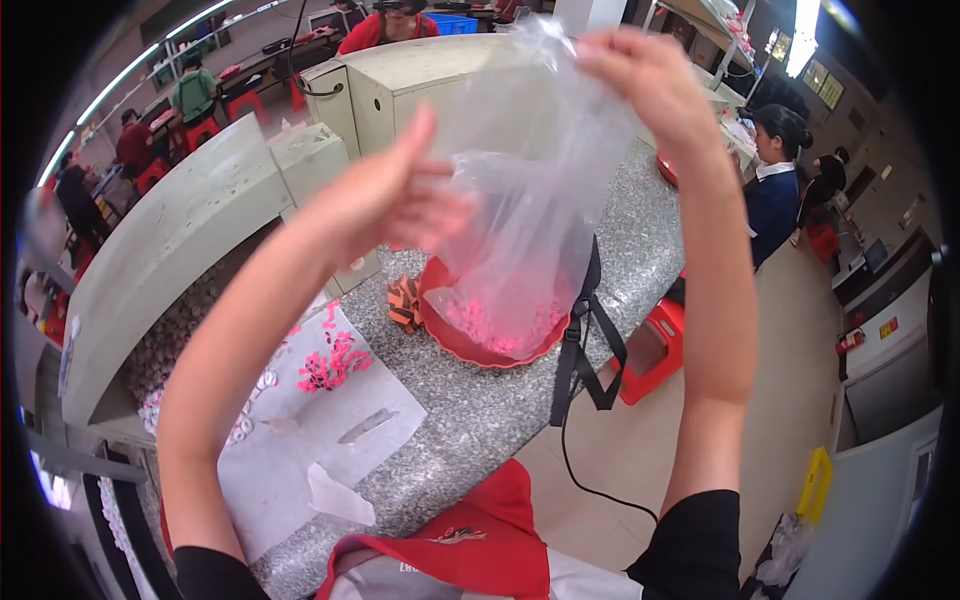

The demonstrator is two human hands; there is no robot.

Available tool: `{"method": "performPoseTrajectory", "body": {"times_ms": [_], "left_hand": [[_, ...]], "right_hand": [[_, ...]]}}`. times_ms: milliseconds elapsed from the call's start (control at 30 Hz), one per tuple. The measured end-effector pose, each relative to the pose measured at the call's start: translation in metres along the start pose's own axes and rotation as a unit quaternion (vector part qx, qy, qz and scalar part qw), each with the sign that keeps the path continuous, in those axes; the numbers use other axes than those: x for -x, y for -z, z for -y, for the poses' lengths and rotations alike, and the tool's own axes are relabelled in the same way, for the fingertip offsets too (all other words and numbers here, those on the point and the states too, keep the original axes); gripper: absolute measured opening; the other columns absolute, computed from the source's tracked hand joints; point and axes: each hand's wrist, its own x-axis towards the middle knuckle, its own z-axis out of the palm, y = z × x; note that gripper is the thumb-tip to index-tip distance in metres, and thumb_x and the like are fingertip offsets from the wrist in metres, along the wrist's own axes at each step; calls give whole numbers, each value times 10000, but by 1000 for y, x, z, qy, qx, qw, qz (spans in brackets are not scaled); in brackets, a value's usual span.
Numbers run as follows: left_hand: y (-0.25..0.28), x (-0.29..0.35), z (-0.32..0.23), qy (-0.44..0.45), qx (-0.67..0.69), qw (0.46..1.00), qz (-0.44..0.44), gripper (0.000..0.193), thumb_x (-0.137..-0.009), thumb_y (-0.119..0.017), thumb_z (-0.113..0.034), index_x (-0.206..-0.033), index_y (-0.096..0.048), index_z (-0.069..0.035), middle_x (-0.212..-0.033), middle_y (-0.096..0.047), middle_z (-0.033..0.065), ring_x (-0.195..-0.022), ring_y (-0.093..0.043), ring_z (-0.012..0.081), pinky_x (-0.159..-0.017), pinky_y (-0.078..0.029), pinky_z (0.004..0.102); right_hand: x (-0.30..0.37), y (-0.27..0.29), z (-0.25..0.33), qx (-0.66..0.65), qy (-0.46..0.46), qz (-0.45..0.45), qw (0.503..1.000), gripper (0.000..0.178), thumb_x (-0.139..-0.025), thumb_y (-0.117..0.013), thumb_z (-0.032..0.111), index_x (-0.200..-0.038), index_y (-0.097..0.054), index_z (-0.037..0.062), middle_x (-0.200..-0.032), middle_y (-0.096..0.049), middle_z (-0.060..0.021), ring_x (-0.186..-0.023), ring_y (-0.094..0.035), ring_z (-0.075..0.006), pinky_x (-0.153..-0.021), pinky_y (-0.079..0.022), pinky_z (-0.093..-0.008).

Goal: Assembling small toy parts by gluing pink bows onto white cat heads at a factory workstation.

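Note:
My right hand (645,78) is raised high, its fingers pinching the gathered top of a clear plastic bag (540,185). The bag hangs stretched down into a red bowl with a wavy rim (497,364) on the speckled counter. Small bright pink pieces (500,325) lie at the bag's bottom, inside the bowl. My left hand (400,195) is beside the bag's left side, thumb up and fingers apart, a little blurred. Whether its fingertips touch the plastic, I cannot tell.
Left of the bowl, more pink pieces (335,362) lie on a white paper sheet (300,470). An orange and black patterned object (404,303) sits against the bowl. Black straps (590,350) hang over the counter's edge above a red stool (655,350). A co-worker (778,190) is at the right.

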Motion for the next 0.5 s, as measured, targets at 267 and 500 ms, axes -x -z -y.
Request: {"method": "performPoseTrajectory", "body": {"times_ms": [267, 500], "left_hand": [[-30, -70, -41, -81, 440, 800, 399, 252, -841, -409, -99, -994, -462, 94, -941, -518, 230, -856, -572, 324, -766, -502, 412], [-51, -56, -76, -174, 405, 897, 7, 400, -761, -389, -11, -1140, -420, 115, -919, -544, 158, -804, -551, 227, -824, -454, 351]], "right_hand": [[41, 52, 78, -206, -28, 152, 966, 560, -682, -690, 63, -1186, -451, 20, -967, -511, -36, -913, -500, -119, -834, -417, -229], [62, 4, -48, 22, -41, 226, 973, 370, -835, -514, 327, -1049, -555, 29, -898, -623, -87, -845, -587, -179, -742, -465, -353]]}}
